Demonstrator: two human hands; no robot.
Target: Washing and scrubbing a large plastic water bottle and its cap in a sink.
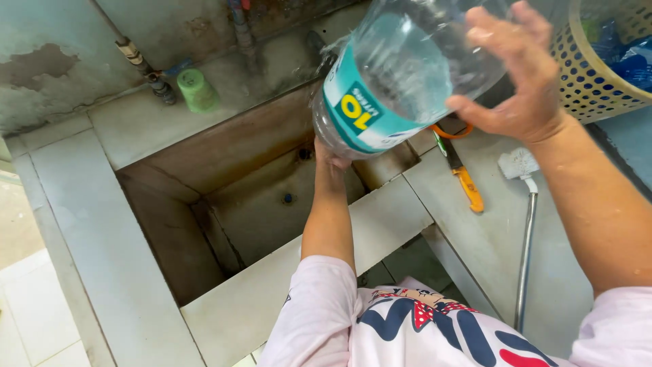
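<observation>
A large clear plastic water bottle [407,68] hangs tilted above the sink, wearing a teal and white label [353,112] with a green and yellow patch. Blue packets [631,61] (only partly visible) lie in the perforated yellow basket [584,81] at upper right.

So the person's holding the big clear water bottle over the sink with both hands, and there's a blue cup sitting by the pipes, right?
Not quite: the cup by the pipes is green, not blue. The head view shows it. The rest holds: left hand and right hand hold the big clear water bottle over the sink.
</observation>
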